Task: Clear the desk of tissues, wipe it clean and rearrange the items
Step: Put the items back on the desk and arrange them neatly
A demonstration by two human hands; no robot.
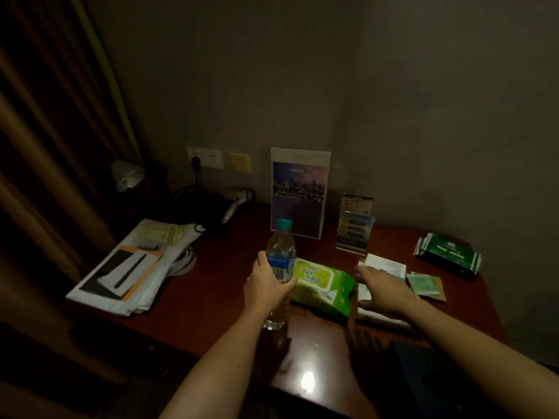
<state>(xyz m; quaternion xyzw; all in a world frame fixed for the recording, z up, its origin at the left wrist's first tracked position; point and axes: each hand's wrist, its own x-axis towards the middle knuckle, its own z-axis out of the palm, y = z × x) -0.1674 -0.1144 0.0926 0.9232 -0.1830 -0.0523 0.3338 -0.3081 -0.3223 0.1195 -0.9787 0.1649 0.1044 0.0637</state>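
The left hand [269, 282] grips the bottle [279, 246] upright, probably to free wiping room; wipes [320, 285] lie just right of that grip, and the right hand [384, 293], fingers straight, spreads over white tissue [378, 320].

Left hand [266, 284] grips upright water bottle [279, 261] on dark red desk [211, 300]. Right hand [382, 290], fingers spread, rests over white papers [385, 264]. Green wipes pack [322, 285] lies between hands, just beside bottle.
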